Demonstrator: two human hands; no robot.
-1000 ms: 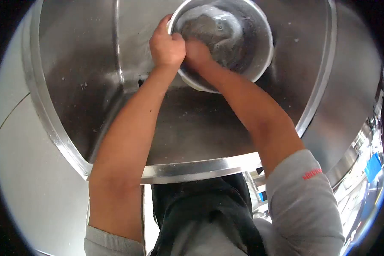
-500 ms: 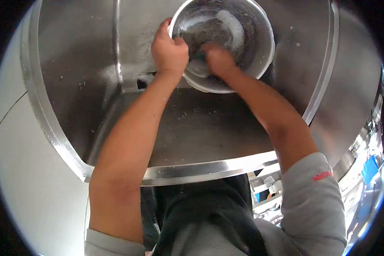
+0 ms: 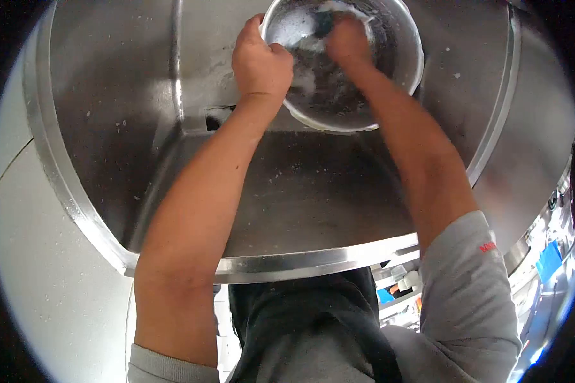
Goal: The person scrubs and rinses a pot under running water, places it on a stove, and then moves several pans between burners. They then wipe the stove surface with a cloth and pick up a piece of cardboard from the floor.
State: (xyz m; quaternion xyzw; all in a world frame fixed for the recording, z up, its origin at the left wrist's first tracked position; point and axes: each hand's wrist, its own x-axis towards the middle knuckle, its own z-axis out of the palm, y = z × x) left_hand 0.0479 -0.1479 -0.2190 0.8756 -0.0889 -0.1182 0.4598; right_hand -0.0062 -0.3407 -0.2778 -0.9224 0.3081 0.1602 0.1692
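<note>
A round metal bowl point(image 3: 338, 96) with soapy suds inside is tilted toward me in the sink. My left hand point(image 3: 262, 67) grips its left rim, fingers over the outer side and thumb toward the inside. Inside the bowl, near its far part, my right hand point(image 3: 350, 41) is closed and blurred by motion. A dark green scouring pad point(image 3: 324, 24) shows at the left of its fingers, pressed against the bowl's inner surface. White foam lies around the pad.
The deep stainless steel sink point(image 3: 313, 198) surrounds the bowl, its raised front rim point(image 3: 313, 260) close to my body. A dark square opening point(image 3: 218, 119) shows beside my left wrist. Shelves with assorted items stand at the lower right, with a blue item point(image 3: 549, 260) among them.
My right hand has moved with the scouring pad from the bowl's lower left to its far part. The bowl and my left hand appear slightly farther right and up.
</note>
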